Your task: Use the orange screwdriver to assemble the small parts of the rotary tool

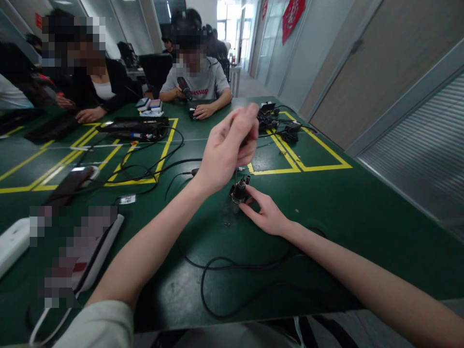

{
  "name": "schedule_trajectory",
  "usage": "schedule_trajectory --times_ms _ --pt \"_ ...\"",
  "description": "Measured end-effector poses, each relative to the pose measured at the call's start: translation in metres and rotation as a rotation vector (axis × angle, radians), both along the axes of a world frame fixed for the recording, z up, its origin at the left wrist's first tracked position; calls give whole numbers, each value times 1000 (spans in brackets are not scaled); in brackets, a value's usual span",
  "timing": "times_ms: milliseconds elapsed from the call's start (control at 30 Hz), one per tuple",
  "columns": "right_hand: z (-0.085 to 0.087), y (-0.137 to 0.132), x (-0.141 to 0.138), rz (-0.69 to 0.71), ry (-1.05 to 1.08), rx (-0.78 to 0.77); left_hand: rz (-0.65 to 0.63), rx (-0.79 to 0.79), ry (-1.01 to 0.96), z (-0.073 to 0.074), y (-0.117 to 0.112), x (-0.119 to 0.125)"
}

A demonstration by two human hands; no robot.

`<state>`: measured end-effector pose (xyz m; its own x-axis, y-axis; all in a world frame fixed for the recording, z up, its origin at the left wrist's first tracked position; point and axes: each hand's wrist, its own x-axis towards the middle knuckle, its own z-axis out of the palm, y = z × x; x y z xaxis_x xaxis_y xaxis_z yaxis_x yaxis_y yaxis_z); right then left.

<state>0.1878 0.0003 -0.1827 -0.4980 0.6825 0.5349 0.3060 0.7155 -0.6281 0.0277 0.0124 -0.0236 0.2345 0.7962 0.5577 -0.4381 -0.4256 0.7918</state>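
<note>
My left hand (228, 145) is closed above the table around a dark handle mostly hidden by the fingers. A thin shaft runs down from it, like that of a screwdriver (236, 177), and ends at a small black round part (239, 192) with a metal rim and short posts. This part stands upright on the green table (348, 227). With thumb and fingertips, my right hand (266, 212) grips it from the right side. Small bits lie just in front of the part, too tiny to make out.
Black cables (217, 263) loop across the near table. Power strips (103, 251) lie at the left. Black devices and cables (281, 121) sit behind yellow tape lines. Across the table a person in a grey shirt (213, 72) holds a power screwdriver (184, 88); another person sits at the left.
</note>
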Motion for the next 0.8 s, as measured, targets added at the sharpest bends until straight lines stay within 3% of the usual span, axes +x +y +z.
schedule_trajectory --times_ms 133,367,467,600,800 --pt "1 0 -1 -9 -8 -30 96 191 148 -5 -10 3" --pt "2 0 -2 7 7 -24 672 507 449 -5 -2 -17" --pt "2 0 -2 12 1 -25 804 609 589 -1 4 -29" --pt "0 1 -3 12 10 7 661 656 873 7 1 -38" --pt "-2 1 -4 7 22 23 353 546 1041 29 -17 -53"
